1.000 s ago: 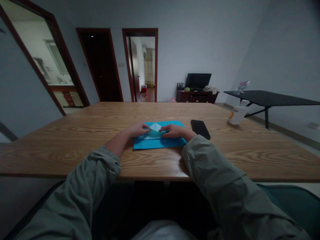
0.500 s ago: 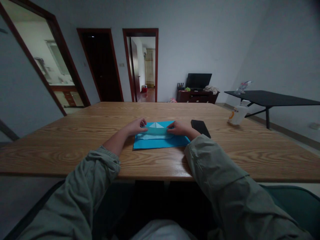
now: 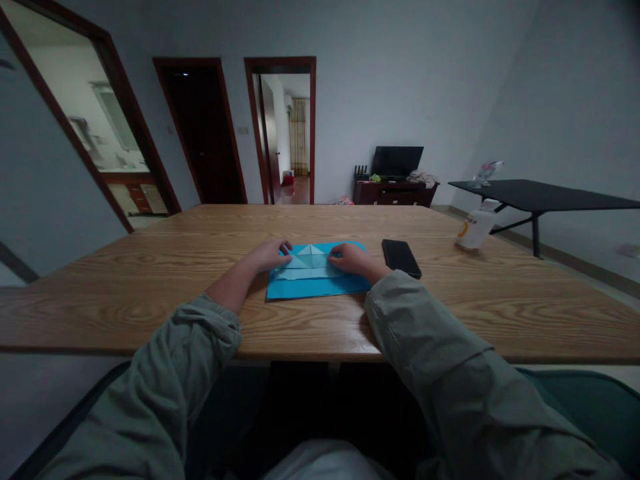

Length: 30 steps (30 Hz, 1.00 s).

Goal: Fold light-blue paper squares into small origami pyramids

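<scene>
I had both hands down flat on the folded paper [image 3: 311, 261], which lay on top of a blue sheet [image 3: 315, 285] in the middle of the wooden table [image 3: 150, 280], straight ahead of me at twelve o'clock. My left hand [image 3: 269, 255] rested at the paper's nine o'clock end, fingers stretched forward and only loosely curled, the tips pressing on the left corner rather than gripping anything. My right hand [image 3: 353, 259] sat at the three o'clock end in much the same way, fingers bent a little and laid on the right corner, holding nothing closed in the palm. Placed like that, one hand at each end, they seemed to pin the fold flat so the crease would not spring up; a small pale triangle showed between them at the paper's far edge. The blue sheet underneath probably served as a spare or a working mat, though I could not tell which. A black phone [image 3: 401, 257] lay just beside my right hand at about two o'clock, out of the way of the folding. Farther off, near the table's edge at two o'clock, stood a white bottle [image 3: 475, 229], well apart from the paper. My grey-green sleeves [image 3: 430, 347] were pushed back from the wrists.
</scene>
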Motion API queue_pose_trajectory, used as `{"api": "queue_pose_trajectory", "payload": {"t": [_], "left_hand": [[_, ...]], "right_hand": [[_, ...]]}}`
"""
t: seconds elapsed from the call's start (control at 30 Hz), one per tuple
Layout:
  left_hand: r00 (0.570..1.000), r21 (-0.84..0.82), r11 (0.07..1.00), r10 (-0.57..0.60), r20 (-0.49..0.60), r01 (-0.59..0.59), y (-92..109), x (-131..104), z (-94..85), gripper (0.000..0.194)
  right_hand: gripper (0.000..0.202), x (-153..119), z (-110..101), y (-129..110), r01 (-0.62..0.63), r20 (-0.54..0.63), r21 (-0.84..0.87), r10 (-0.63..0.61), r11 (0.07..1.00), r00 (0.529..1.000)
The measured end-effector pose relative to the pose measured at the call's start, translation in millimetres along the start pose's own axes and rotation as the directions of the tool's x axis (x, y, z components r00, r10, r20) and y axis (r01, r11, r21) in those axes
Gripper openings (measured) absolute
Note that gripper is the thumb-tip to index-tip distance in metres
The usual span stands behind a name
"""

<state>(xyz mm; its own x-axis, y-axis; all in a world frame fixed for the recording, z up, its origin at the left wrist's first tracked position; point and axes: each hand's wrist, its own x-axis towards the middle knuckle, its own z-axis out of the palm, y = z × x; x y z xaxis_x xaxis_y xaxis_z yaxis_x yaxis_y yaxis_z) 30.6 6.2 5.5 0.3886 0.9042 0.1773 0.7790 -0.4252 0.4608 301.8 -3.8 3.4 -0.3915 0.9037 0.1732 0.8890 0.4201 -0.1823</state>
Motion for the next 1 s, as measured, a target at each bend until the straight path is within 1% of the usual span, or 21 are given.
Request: {"api": "queue_pose_trajectory", "payload": {"t": [0.13,0.2,0.3,0.47,0.6,0.73,0.83,0.93,1.0], "left_hand": [[0.995,0.147,0.988,-0.025,-0.097,0.039,-1.5,-1.1,-11.0,0.034],[0.992,0.173,0.983,-0.046,-0.114,0.065,-1.8,-2.0,-15.2,0.033],[0.994,0.159,0.983,-0.076,-0.082,0.088,-2.3,-3.4,-17.2,0.032],[0.995,0.113,0.99,-0.094,0.033,0.089,-3.6,-4.2,-13.3,0.029],[0.994,0.066,0.994,-0.093,0.055,0.089,-3.2,-5.0,-11.7,0.03],[0.997,-0.008,0.999,-0.033,0.071,0.034,-1.9,-5.6,-10.8,0.031],[0.994,-0.078,0.997,0.023,0.108,-0.014,-4.4,-3.6,-7.8,0.033],[0.988,-0.134,0.99,0.051,0.145,-0.031,-10.3,-0.8,-3.1,0.035],[0.988,-0.16,0.987,0.052,0.148,-0.028,-13.5,0.2,-0.7,0.035]], "right_hand": [[0.033,0.4,0.7,2.9,-0.011,0.001,0.015,0.011,1.0,1.0],[0.033,0.9,1.3,4.4,-0.011,0.002,0.017,0.011,1.0,1.0],[0.033,1.7,2.0,5.9,-0.022,0.008,0.015,0.022,1.0,1.0],[0.033,1.5,2.1,7.0,-0.021,0.013,0.029,0.02,0.999,1.0],[0.033,1.5,2.4,8.4,-0.019,0.022,0.033,0.019,0.999,1.0],[0.033,2.4,2.8,10.1,-0.026,0.036,0.048,0.024,0.999,0.999],[0.033,2.9,2.6,10.7,-0.018,0.041,0.048,0.016,0.999,0.999],[0.034,3.1,2.6,11.6,-0.015,0.043,0.042,0.013,0.999,0.999],[0.035,3.0,2.6,12.8,-0.015,0.033,0.054,0.014,0.998,0.999]]}}
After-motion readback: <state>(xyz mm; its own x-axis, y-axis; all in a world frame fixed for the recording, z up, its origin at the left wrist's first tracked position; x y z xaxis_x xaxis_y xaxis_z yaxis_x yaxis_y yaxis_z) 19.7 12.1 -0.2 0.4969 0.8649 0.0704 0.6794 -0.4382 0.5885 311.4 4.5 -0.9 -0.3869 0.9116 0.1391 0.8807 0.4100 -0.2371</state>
